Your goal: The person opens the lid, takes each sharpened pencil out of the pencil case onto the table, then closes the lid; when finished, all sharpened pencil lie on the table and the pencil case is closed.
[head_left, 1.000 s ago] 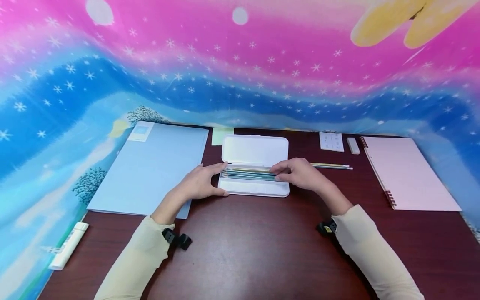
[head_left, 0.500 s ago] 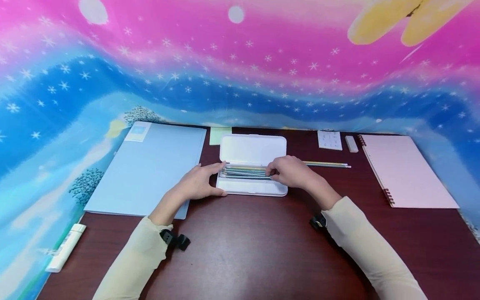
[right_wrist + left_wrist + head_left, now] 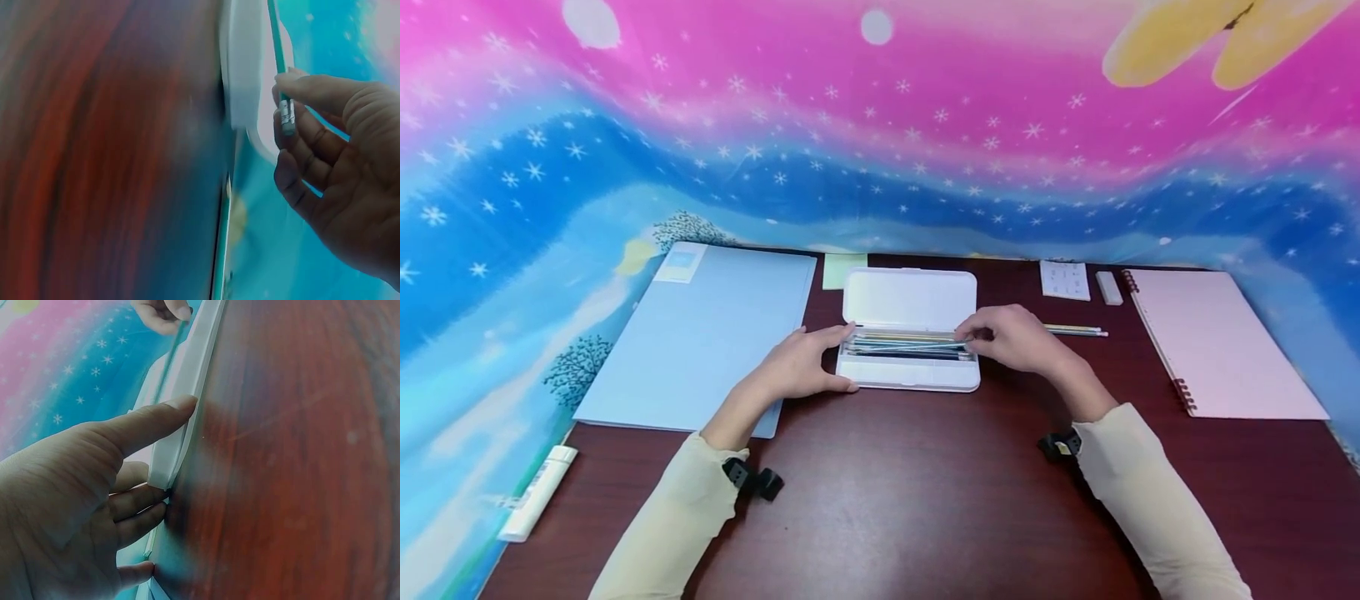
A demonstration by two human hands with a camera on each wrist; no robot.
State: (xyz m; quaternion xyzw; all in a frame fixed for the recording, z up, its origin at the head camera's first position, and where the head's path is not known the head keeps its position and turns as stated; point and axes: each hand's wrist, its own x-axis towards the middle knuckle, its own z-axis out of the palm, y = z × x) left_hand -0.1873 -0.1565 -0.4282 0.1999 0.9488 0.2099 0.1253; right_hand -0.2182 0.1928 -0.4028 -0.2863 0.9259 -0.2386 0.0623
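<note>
A white pencil case (image 3: 912, 377) lies with its lid raised at the middle of the table, several pencils (image 3: 891, 337) lengthwise inside. My left hand (image 3: 793, 364) holds the case's left end, thumb on the front edge and fingers at the side; the left wrist view shows this thumb (image 3: 153, 422) across the corner. My right hand (image 3: 1018, 337) is over the case's right end. Between thumb and fingers it pinches a green pencil (image 3: 279, 53) near its metal-banded eraser end. That pencil slants slightly above the others, its far end toward the left of the case.
Two more pencils (image 3: 1078, 331) lie right of the case, partly behind my right hand. A blue folder (image 3: 700, 342) is at left, a pink spiral notebook (image 3: 1228, 346) at right. An eraser (image 3: 1108, 288), a small white card (image 3: 1065, 281), green paper (image 3: 842, 271) and a white tube (image 3: 538, 493) lie around.
My right hand has shifted right and slightly up, raising the eraser end of a green pencil out of the row. The left hand stays on the case.
</note>
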